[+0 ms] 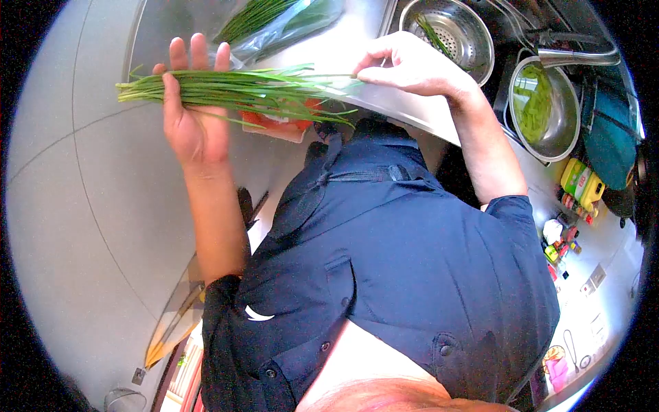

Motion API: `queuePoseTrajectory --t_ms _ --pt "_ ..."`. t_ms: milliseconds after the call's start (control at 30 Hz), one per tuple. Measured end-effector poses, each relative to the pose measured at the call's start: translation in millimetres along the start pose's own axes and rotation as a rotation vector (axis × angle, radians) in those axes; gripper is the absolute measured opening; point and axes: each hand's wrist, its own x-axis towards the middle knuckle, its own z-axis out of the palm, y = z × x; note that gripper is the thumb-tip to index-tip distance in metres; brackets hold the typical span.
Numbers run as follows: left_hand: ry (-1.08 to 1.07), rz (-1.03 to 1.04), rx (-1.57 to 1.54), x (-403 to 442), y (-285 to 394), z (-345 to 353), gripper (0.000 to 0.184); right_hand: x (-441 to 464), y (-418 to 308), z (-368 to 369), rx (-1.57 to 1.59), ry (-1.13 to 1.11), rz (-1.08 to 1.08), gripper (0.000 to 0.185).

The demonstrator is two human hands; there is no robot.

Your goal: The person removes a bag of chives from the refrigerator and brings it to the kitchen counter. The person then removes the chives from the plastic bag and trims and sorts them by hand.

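Observation:
A bunch of long thin green stalks (254, 89) lies across my left hand (199, 120), whose thumb rests over the bunch near its left end while the fingers extend behind it. The loose tips fan out to the right. My right hand (412, 65) pinches the tip of a stalk at the right end of the bunch, thumb and forefinger together. More green stalks (257, 20) lie in a clear plastic bag (292, 34) on the counter beyond my hands.
At the upper right are a metal colander (473, 41) with a few stalks and a metal bowl (564, 130) holding green pieces, below a faucet (576, 58). A red container (292, 129) sits under the bunch. Bottles, including a yellow one (582, 182), stand at the right.

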Motion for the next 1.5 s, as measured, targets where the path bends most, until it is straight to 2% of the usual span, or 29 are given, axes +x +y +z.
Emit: queuePoseTrajectory --t_ms 200,333,433,500,533,600,900,1100,1167,1233,1400,1500 --pt "-0.048 -0.020 -0.031 1 3 -6 0.022 6 7 7 0.009 0.016 -0.107 0.022" --pt "-0.037 -0.019 -0.019 1 1 -4 0.022 6 -1 4 -0.008 -0.062 -0.013 0.022" --pt "-0.013 0.005 0.013 0 2 -5 0.022 9 12 10 -0.049 -0.006 -0.027 0.025" --pt "-0.011 0.009 0.010 1 4 -6 0.021 8 13 13 0.016 0.158 -0.102 0.028" --pt "-0.010 0.007 -0.013 1 5 -7 0.021 7 15 12 0.016 0.159 -0.102 0.028" --pt "-0.009 0.005 -0.037 1 7 -7 0.021 6 21 8 0.173 0.090 0.066 0.028" --pt "0.015 0.051 0.032 -2 9 -4 0.021 -4 28 13 0.607 0.137 0.134 0.036" --pt "-0.077 0.012 -0.047 -1 14 -13 0.019 -12 12 5 0.538 0.023 0.192 0.038" --pt "0.021 0.079 0.095 -3 13 -6 0.020 -14 8 4 0.506 0.011 0.205 0.038" --pt "0.021 0.084 0.107 -3 13 -3 0.020 -15 6 3 0.473 -0.004 0.218 0.038" --pt "0.078 0.111 0.183 -3 10 5 0.021 -12 7 5 0.272 -0.061 0.148 0.033" --pt "0.027 0.088 0.119 -1 12 -1 0.021 -9 8 8 0.191 -0.060 0.106 0.030"
